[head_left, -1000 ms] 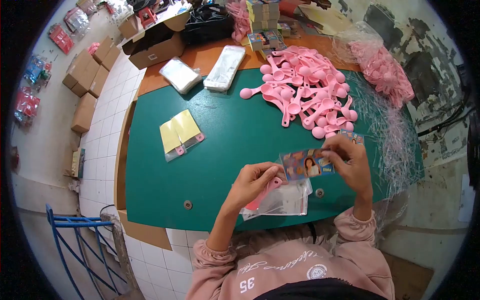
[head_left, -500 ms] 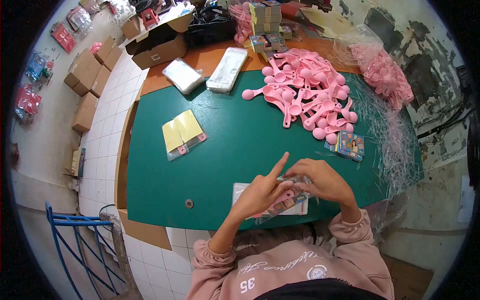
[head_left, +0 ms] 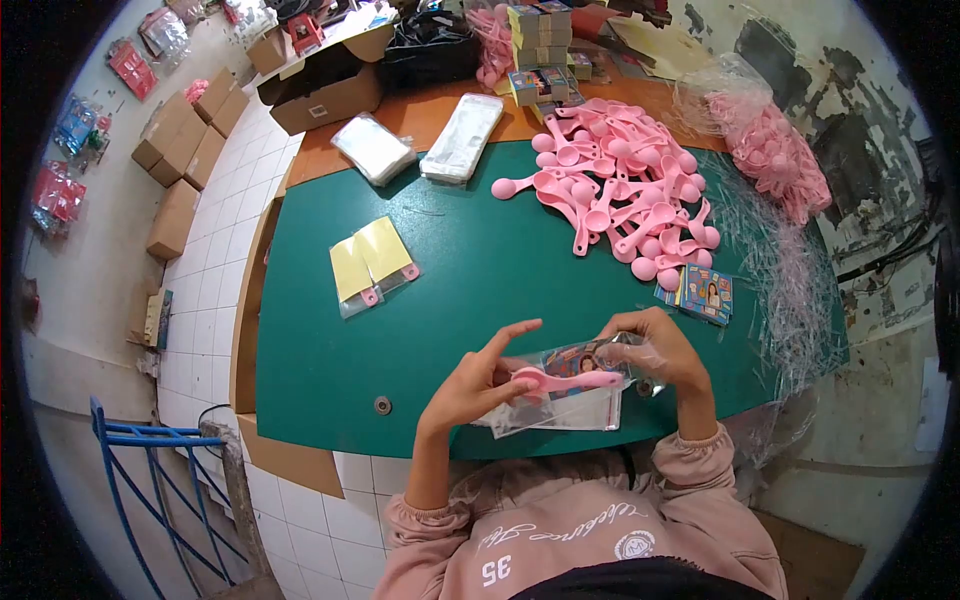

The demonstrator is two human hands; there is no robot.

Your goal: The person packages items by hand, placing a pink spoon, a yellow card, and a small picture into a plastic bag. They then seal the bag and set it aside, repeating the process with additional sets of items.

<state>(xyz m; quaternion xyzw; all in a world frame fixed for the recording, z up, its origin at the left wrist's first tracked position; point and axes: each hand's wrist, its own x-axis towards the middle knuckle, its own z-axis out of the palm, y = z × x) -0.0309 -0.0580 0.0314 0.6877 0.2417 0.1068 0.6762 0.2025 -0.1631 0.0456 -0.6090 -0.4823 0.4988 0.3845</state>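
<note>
Over the front edge of the green table, a clear plastic bag (head_left: 520,418) is stretched between my two hands. Inside it show a pink measuring spoon (head_left: 580,381) and a printed card (head_left: 562,360). My left hand (head_left: 473,388) pinches the bag at the spoon's bowl, thumb on top, index finger stretched out. At the other end, my right hand (head_left: 662,350) has its fingers curled on the bag near the handle tip. Beneath lies a stack of clear bags (head_left: 600,412), partly covered.
Loose pink spoons (head_left: 620,190) are heaped at the back right, beside printed cards (head_left: 706,295). Two packed bags with yellow card backs (head_left: 372,260) lie to the left. Bag stacks (head_left: 462,138) sit farther back. Plastic wrap (head_left: 790,300) covers the right edge.
The bag has turned and flattened out, so the spoon now lies lengthwise between my hands. My left hand has shifted slightly left, and my right hand has moved to the bag's right end.
</note>
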